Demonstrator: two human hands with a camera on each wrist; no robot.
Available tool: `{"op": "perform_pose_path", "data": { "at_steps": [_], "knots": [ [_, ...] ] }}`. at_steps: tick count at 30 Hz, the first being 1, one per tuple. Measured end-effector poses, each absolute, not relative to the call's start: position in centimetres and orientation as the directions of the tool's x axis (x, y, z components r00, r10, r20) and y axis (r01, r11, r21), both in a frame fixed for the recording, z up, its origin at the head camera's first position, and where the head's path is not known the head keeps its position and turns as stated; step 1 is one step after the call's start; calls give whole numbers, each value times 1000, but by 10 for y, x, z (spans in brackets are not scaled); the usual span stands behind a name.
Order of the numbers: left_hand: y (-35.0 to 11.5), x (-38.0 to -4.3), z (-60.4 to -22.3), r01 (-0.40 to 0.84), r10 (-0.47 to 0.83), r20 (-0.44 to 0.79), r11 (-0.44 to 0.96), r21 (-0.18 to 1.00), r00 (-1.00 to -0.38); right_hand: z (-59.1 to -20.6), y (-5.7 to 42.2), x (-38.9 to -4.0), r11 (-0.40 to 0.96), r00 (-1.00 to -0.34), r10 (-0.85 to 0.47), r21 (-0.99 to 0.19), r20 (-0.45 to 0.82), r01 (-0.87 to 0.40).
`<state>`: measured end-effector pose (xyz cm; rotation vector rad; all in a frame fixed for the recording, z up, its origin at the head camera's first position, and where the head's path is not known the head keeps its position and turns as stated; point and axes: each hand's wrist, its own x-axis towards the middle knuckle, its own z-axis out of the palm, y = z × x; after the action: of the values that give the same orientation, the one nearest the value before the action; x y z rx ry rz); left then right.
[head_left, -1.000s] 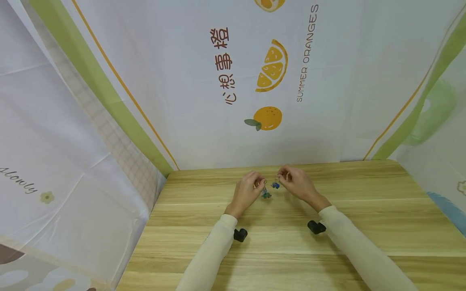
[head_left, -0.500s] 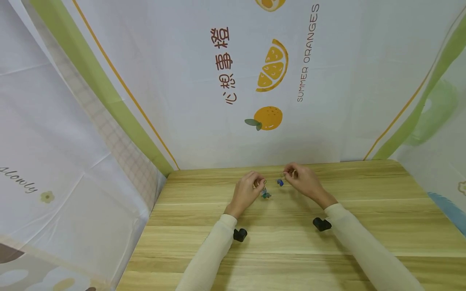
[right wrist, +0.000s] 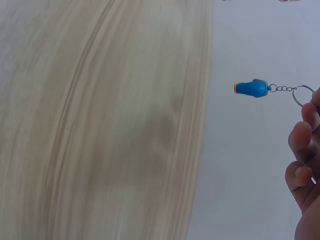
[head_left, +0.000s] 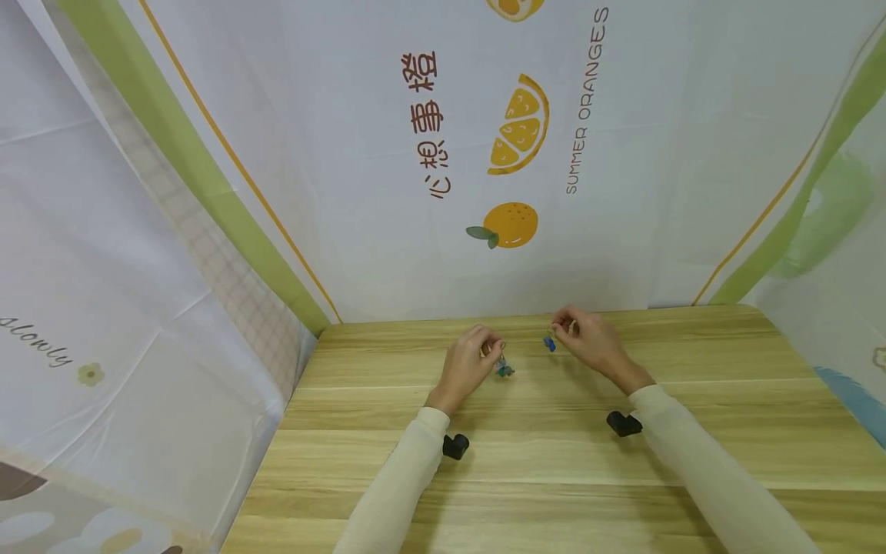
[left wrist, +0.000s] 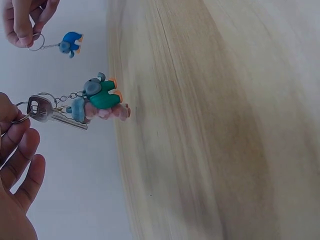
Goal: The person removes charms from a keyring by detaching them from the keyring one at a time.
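Observation:
My left hand [head_left: 471, 363] pinches a key ring [left wrist: 22, 113] between thumb and finger. From that ring hang a silver key [left wrist: 47, 111], a green figure keychain [left wrist: 104, 96] with a grey head and orange feet, and a pink figure [left wrist: 102, 111] with a light blue top, partly behind the green one. To the right, my right hand [head_left: 588, 338] pinches the ring of a blue keychain [right wrist: 252, 88], which dangles on a short chain. In the left wrist view this blue keychain [left wrist: 71, 44] shows a grey head and orange feet. Both bunches hang above the table, apart from each other.
A wood-grain table [head_left: 526, 477] lies under both hands. Behind it rises a white cloth backdrop [head_left: 360, 254] printed with oranges and lettering, with more cloth [head_left: 173, 369] on the left side. A black wrist camera [head_left: 455, 446] sits on each forearm.
My right hand has moved right and slightly away with the blue keychain, widening the gap between the hands. The left hand stays in nearly the same place, still holding its key ring.

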<state>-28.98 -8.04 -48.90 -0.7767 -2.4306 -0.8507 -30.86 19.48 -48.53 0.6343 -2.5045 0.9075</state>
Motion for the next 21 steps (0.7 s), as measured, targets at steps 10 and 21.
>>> {"op": "perform_pose_path", "data": {
  "at_steps": [10, 21],
  "knots": [
    [-82, -290, -489, 639, 365, 573, 659, 398, -734, -483, 209, -308, 720, -834, -249, -482, 492, -500],
    [-83, -290, -489, 637, 368, 566, 656, 404, -738, -488, 228, -310, 756, -839, -240, -448, 488, -477]
  ]
}}
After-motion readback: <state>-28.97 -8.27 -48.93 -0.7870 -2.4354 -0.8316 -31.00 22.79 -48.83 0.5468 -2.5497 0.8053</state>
